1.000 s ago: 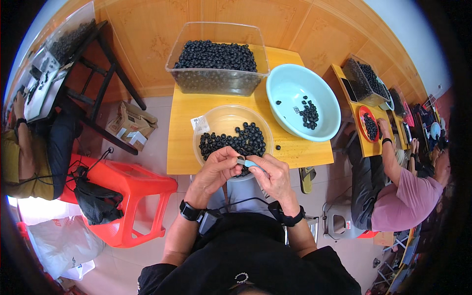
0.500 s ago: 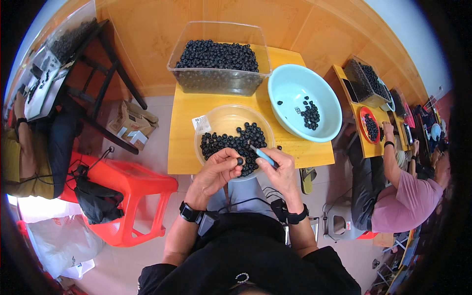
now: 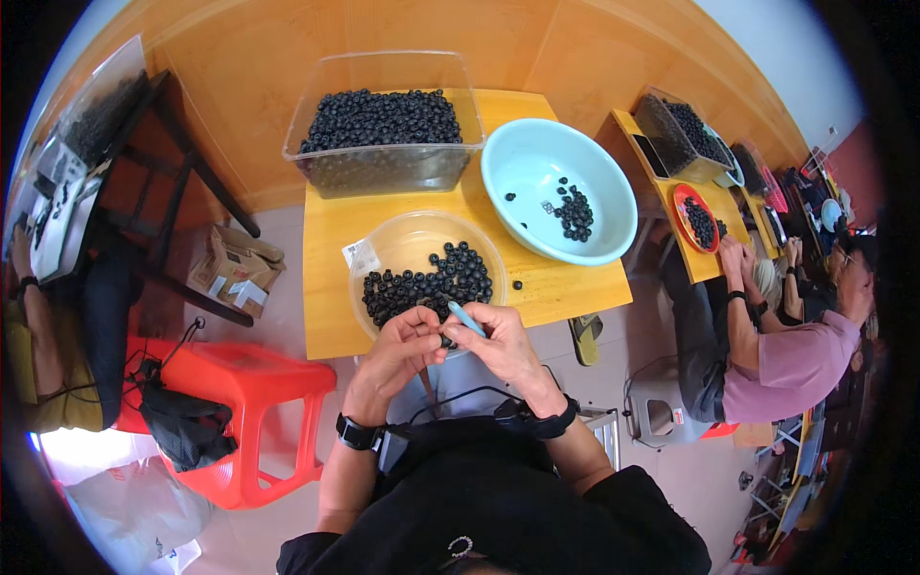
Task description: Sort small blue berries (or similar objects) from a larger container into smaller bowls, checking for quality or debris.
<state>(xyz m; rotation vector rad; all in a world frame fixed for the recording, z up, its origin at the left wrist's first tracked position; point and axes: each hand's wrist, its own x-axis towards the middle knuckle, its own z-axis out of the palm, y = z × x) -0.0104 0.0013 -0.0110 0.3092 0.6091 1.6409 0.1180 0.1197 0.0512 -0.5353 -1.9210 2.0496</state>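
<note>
My left hand (image 3: 398, 347) is closed in a pinch on a small black round part (image 3: 447, 341), mostly hidden by the fingers. Wrapped in the fingers of my right hand (image 3: 506, 351) is a slim tool with a light blue handle (image 3: 467, 318); its working end is hidden. Both hands meet over the near rim of a round clear tub (image 3: 388, 240). Inside that tub lies a heap of black parts (image 3: 422, 289), several showing a hole. To the right stands a light blue basin (image 3: 517, 216) with a smaller cluster of black parts (image 3: 577, 216).
A rectangular clear bin (image 3: 393, 177) full of black parts stands at the back of the yellow table (image 3: 331, 220). One loose part (image 3: 517, 285) lies by the tub. Left are a red stool (image 3: 273, 369) and a cardboard box (image 3: 235, 264). Another person (image 3: 786, 369) sits at right.
My hands have drawn together, the right moving left until its fingers meet the left's around the black part. The blue tool now points up-left. The whole view has shifted somewhat.
</note>
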